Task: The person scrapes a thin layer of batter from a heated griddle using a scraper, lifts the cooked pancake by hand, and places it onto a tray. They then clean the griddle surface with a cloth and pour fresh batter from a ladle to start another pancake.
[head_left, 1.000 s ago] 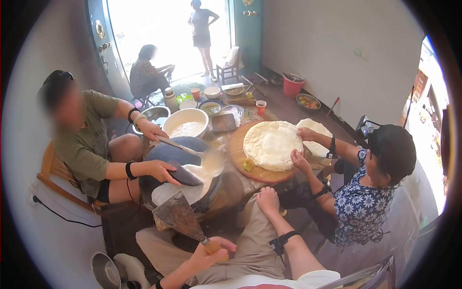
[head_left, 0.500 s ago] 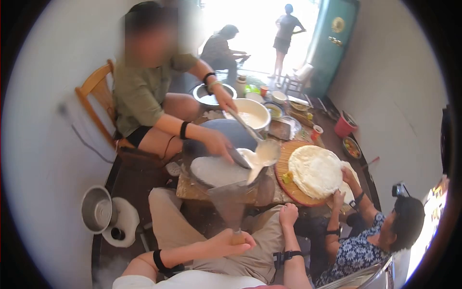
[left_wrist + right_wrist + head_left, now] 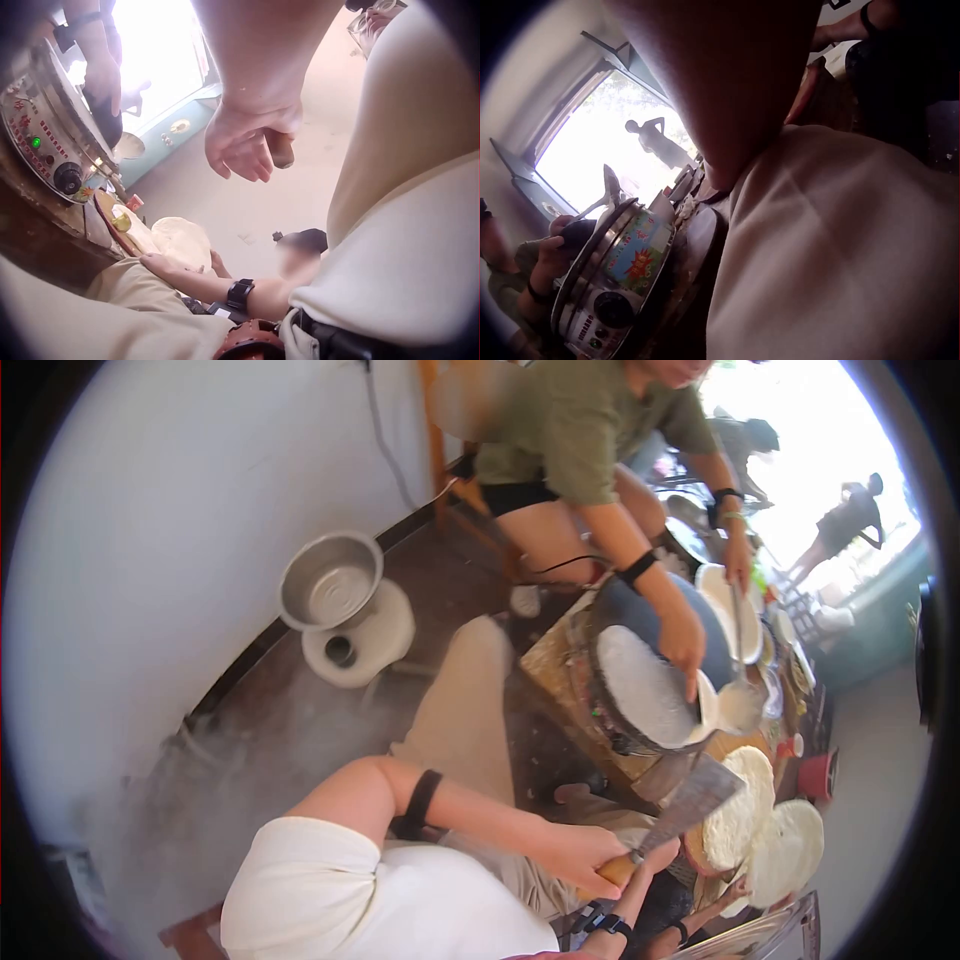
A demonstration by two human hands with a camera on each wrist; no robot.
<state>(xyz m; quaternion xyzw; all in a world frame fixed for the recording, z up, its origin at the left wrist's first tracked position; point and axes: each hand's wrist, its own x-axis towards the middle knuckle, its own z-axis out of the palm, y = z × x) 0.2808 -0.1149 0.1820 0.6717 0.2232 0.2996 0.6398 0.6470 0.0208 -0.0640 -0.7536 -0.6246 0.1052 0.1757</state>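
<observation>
In the head view my left hand [image 3: 590, 858] grips the wooden handle of a wide metal scraper [image 3: 700, 797], its blade raised near the round griddle [image 3: 640, 680]. The left wrist view shows the same hand [image 3: 251, 142] around the handle [image 3: 280, 148]. My right hand [image 3: 660, 857] rests on my knee, partly behind the handle, holding nothing visible. In the right wrist view that hand [image 3: 721, 178] is dark, its fingers mostly hidden. A pale layer covers part of the griddle, where another person holds a ladle [image 3: 741, 705] and a dark tool.
Stacked flatbreads [image 3: 738, 810] lie on a round board right of the griddle; a second person holds a thin pale sheet [image 3: 788, 852] beside them. A metal basin [image 3: 330, 582] and a white stool [image 3: 385, 635] stand at the left. A white tub [image 3: 728, 610] is behind the griddle.
The head view has swung left and tilted. My left hand has carried the scraper toward the right knee. The second person has lifted a thin sheet.
</observation>
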